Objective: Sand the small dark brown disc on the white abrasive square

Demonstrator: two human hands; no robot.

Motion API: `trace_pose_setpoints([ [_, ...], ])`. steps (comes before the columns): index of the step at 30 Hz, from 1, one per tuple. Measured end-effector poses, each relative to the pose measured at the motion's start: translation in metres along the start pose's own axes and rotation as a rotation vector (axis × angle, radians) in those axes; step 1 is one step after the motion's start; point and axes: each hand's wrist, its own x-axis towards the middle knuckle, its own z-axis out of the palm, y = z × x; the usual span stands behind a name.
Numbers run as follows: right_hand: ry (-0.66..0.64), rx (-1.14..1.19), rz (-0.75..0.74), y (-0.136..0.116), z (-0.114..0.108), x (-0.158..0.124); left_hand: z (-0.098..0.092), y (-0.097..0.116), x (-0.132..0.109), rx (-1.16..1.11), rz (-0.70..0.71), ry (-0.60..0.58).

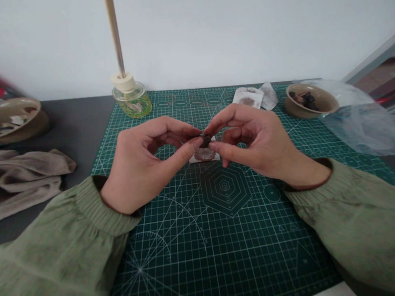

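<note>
A small dark brown lump (205,142), perhaps clay, is pinched between both hands over the middle of the mat. My left hand (151,157) grips its left side with thumb and forefinger. From the other side, my right hand (250,138) holds it the same way, its remaining fingers curled beneath. Just below the lump lies a small white square (204,155) bearing a brownish round patch, partly covered by the fingers. The lump's exact shape is mostly hidden by fingertips.
A green cutting mat (178,265) covers the table. Behind stand a reed diffuser (132,98) and stained white packets (248,97). At right, a brown bowl (293,108) with dark pieces touches clear plastic (359,120). Another bowl (38,119) and a crumpled cloth (25,176) lie left.
</note>
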Motion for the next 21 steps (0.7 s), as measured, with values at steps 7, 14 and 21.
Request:
trace_pose_setpoints([
  [7, 0.014, 0.004, 0.006, 0.0011, 0.0005, 0.0002, 0.0032, -0.0008, 0.0041, -0.331, -0.118, -0.073],
  [14, 0.026, 0.023, 0.014, 0.003, 0.0008, -0.0006, 0.0048, -0.0029, 0.0031, -0.406, -0.17, -0.091],
  [21, 0.021, 0.041, 0.041, 0.0015, 0.0002, -0.0008, 0.0018, -0.0019, 0.0, -0.353, -0.176, -0.096],
])
